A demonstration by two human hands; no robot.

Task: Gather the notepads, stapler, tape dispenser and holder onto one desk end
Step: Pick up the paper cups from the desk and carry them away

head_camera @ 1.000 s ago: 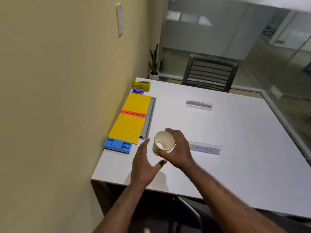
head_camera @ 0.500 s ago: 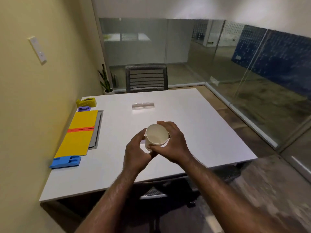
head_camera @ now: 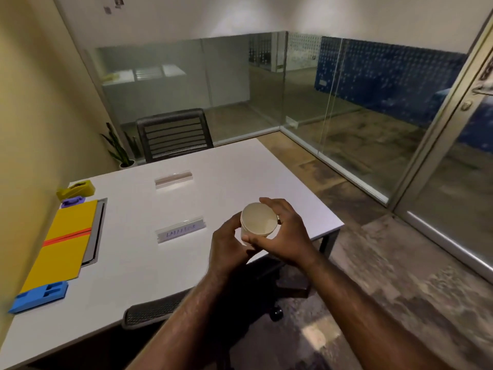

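A white round holder (head_camera: 258, 222) is lifted above the near right part of the white desk (head_camera: 165, 204). My right hand (head_camera: 286, 236) wraps its right side and my left hand (head_camera: 226, 247) cups its left side. Along the desk's left edge by the wall lie yellow notepads (head_camera: 65, 244) with an orange band, on top of a grey pad (head_camera: 94, 231). A yellow tape dispenser (head_camera: 76, 189) and a small purple stapler (head_camera: 73, 202) sit at their far end. A blue piece (head_camera: 40, 296) lies at their near end.
Two clear name-plate stands rest on the desk, one labelled (head_camera: 181, 232) near my hands and one (head_camera: 174, 178) farther back. A black chair (head_camera: 173, 134) stands at the far side, another chair (head_camera: 160, 311) under the near edge. Glass walls enclose the right; a plant (head_camera: 120, 148) is in the corner.
My view has swung right and the desk now sits to the left. Both hands have closed around the holder and carried it toward the desk's right side.
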